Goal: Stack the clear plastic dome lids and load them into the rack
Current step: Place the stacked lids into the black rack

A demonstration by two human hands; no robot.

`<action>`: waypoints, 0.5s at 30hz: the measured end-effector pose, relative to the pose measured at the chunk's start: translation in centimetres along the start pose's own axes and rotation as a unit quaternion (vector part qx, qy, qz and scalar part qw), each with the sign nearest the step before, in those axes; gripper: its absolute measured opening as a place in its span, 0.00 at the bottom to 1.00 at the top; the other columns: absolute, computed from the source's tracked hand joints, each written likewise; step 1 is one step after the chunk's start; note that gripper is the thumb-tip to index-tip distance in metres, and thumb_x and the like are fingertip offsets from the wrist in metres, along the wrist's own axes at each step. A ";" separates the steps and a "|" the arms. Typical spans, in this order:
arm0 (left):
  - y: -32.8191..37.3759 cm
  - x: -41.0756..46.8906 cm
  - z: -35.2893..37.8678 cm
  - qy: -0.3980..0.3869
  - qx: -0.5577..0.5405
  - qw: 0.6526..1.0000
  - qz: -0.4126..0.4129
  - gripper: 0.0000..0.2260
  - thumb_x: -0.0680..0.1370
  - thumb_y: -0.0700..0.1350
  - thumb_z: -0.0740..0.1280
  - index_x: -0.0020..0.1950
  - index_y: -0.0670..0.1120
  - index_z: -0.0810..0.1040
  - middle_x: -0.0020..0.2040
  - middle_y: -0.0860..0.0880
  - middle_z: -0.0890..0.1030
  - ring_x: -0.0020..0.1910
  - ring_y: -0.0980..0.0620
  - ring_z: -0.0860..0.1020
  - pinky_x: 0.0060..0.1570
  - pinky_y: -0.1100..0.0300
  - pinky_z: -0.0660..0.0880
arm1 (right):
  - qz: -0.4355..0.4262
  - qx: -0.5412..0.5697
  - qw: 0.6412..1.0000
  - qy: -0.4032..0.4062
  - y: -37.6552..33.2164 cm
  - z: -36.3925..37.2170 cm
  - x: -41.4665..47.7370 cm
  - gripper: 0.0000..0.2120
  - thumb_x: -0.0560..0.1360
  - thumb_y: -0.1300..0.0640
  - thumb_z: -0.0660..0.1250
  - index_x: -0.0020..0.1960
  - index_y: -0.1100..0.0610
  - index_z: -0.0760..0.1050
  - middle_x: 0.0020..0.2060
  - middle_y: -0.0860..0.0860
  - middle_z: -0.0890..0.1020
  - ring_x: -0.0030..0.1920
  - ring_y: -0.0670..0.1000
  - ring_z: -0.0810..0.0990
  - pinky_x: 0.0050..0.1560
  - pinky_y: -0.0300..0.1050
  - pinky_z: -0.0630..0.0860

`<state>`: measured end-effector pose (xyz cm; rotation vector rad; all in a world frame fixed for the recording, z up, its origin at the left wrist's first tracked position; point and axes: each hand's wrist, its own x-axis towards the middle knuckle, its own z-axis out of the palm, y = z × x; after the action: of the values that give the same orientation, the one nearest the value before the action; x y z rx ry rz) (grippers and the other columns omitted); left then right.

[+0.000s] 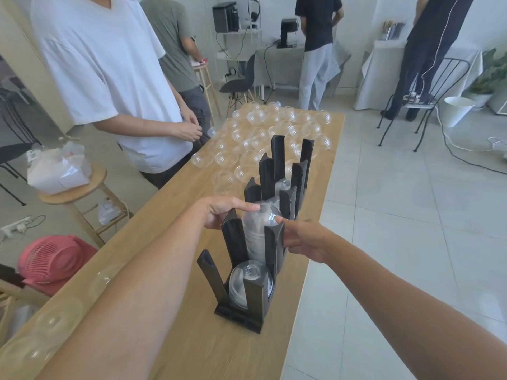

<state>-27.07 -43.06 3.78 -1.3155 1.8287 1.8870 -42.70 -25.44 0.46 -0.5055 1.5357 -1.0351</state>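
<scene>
1. Centre frame: stack (pixel 260 226) of dome lids stands in the rack (pixel 236 242), second slot from the near end.
2. Grip: left hand (pixel 219 212) holds it from the left, thumb across the top dome; fingers hidden behind a post.
3. Other side: right hand (pixel 304 238), index tip touching the dome; whether it grips, cannot tell.
4. Nearest slot: short pile (pixel 248 281), just below the hands.
5. Upper centre: loose lids (pixel 274 130) cover the far end of the table (pixel 170 209).
6. Rack sits near the table's right edge; bare wood to its left.
</scene>
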 end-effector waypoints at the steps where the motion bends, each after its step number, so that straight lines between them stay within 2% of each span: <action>1: 0.0 0.0 0.0 0.000 -0.007 1.000 -0.005 0.23 0.67 0.55 0.78 0.57 0.47 0.78 0.37 0.53 0.86 0.33 0.57 0.84 0.24 0.65 0.76 | 0.002 0.002 1.000 0.002 0.0 0.0 0.0 0.34 0.73 0.41 0.72 0.68 0.66 0.74 0.66 0.68 0.72 0.68 0.66 0.70 0.68 0.58 0.70; 3: 0.0 0.2 -0.2 0.001 -0.014 1.000 -0.013 0.22 0.67 0.53 0.78 0.55 0.47 0.77 0.34 0.53 0.85 0.30 0.57 0.83 0.20 0.63 0.75 | 0.005 0.004 1.000 0.007 -0.1 0.1 0.0 0.34 0.73 0.41 0.72 0.67 0.66 0.74 0.66 0.67 0.72 0.68 0.66 0.69 0.67 0.58 0.72; 6: -0.2 0.5 -0.2 0.006 -0.020 0.999 -0.028 0.21 0.67 0.51 0.79 0.53 0.46 0.75 0.32 0.52 0.84 0.28 0.55 0.83 0.20 0.62 0.75 | 0.013 -0.003 1.000 0.014 -0.1 0.3 -0.1 0.31 0.73 0.42 0.72 0.64 0.66 0.76 0.65 0.67 0.73 0.69 0.66 0.68 0.71 0.62 0.64; 7: -0.2 0.6 -0.2 0.007 -0.021 0.999 -0.034 0.21 0.67 0.51 0.79 0.54 0.46 0.76 0.34 0.51 0.85 0.30 0.54 0.84 0.23 0.61 0.77 | 0.016 -0.008 1.000 0.017 0.0 0.4 -0.1 0.30 0.74 0.43 0.72 0.63 0.66 0.77 0.65 0.66 0.74 0.68 0.66 0.69 0.71 0.62 0.63; 9: -0.3 0.7 -0.1 0.001 -0.014 0.999 -0.050 0.24 0.68 0.51 0.79 0.59 0.43 0.79 0.45 0.46 0.86 0.41 0.49 0.86 0.37 0.58 0.81 | 0.023 -0.016 0.999 0.028 0.3 0.5 0.1 0.25 0.75 0.47 0.72 0.61 0.67 0.78 0.63 0.65 0.77 0.68 0.66 0.70 0.71 0.64 0.64; 11: -0.4 0.9 0.0 -0.006 -0.006 0.998 -0.060 0.25 0.69 0.52 0.77 0.62 0.42 0.79 0.52 0.42 0.85 0.49 0.45 0.84 0.48 0.54 0.79 | 0.030 -0.026 0.998 0.038 0.7 0.5 0.4 0.18 0.77 0.51 0.71 0.56 0.67 0.79 0.62 0.65 0.78 0.67 0.67 0.70 0.70 0.65 0.63; 13: -0.4 0.8 0.2 -0.004 -0.002 0.998 -0.061 0.26 0.70 0.53 0.76 0.63 0.41 0.79 0.54 0.42 0.85 0.51 0.45 0.83 0.49 0.54 0.77 | 0.037 -0.040 0.997 0.046 0.8 0.4 0.7 0.13 0.78 0.55 0.70 0.53 0.66 0.79 0.58 0.64 0.81 0.67 0.66 0.72 0.70 0.65 0.63; 15: -0.3 0.6 0.4 0.002 -0.001 0.998 -0.059 0.28 0.68 0.54 0.77 0.63 0.42 0.79 0.55 0.42 0.84 0.52 0.45 0.83 0.50 0.53 0.78 | 0.041 -0.056 0.996 0.057 0.9 0.4 0.9 0.12 0.78 0.57 0.70 0.55 0.66 0.77 0.57 0.63 0.81 0.64 0.64 0.76 0.69 0.64 0.65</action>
<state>-27.33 -42.91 3.11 -1.3960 1.7116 1.8276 -42.32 -25.81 -0.79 -0.4625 1.7098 -0.9317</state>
